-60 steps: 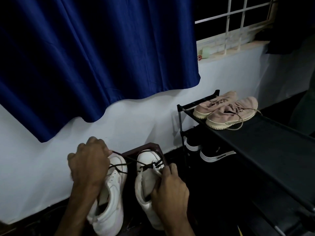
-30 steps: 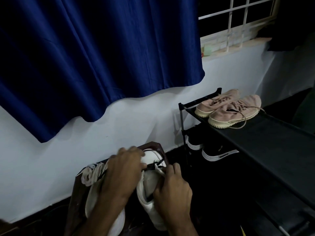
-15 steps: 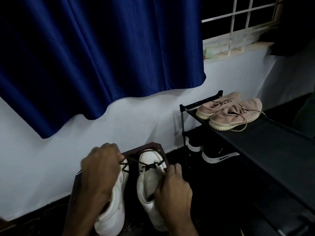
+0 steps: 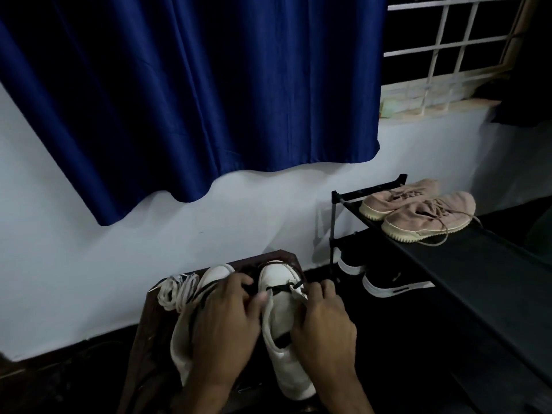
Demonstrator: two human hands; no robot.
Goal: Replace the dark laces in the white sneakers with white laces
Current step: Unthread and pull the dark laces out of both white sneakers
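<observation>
On the worktop (image 4: 155, 324) the left sneaker (image 4: 182, 339) and right sneaker (image 4: 283, 363) lie lengthwise from you to the wall (image 4: 209, 240), toes at the far edge. Your left hand (image 4: 227, 330) is back from its pull, pinching the dark lace (image 4: 279, 288) again: probably one crossing less. Your right hand (image 4: 325, 321) grips the right sneaker. The white laces (image 4: 176, 291) wait at the far left corner.
</observation>
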